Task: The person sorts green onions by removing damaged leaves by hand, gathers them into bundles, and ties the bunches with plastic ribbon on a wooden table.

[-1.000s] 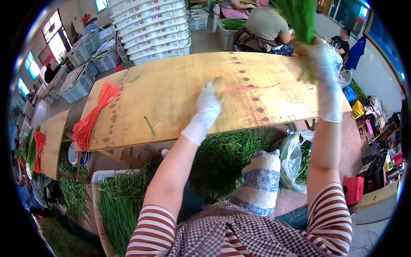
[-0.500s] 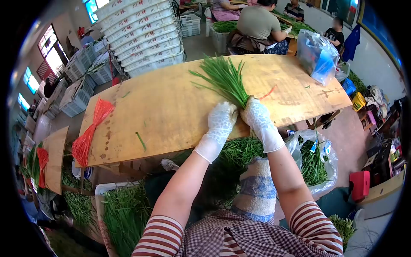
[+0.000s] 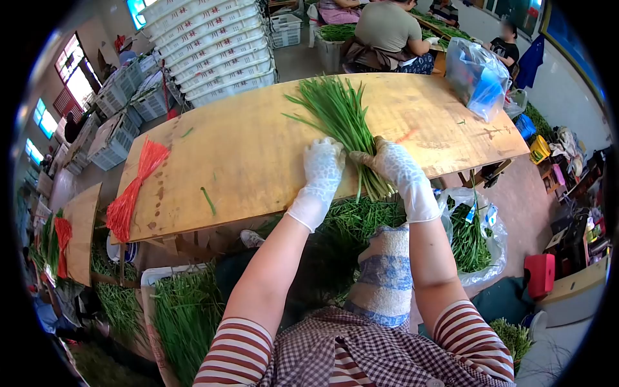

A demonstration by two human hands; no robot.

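A bunch of long green stalks (image 3: 342,113) lies on the wooden table (image 3: 238,148), its cut ends over the front edge. My right hand (image 3: 394,164), in a whitish glove, is closed round the bunch near those ends. Just left of the stalks is my left hand (image 3: 324,166), gloved too, its fingers curled; whether it pinches something is hidden. A bit of red strand (image 3: 407,135) shows right of the bunch. The tied bundle of red strands (image 3: 137,187) rests at the table's left end.
A clear plastic bag (image 3: 478,80) stands at the table's back right. White crates (image 3: 216,48) are stacked behind. Below the front edge are a crate of greens (image 3: 187,309) and a bag of greens (image 3: 469,242). A seated person (image 3: 385,35) is beyond the table.
The bunch, held up at the right a second ago, now lies on the table. Since the middle frame its cut ends have come into view below my right hand, and my left hand has shifted slightly left.
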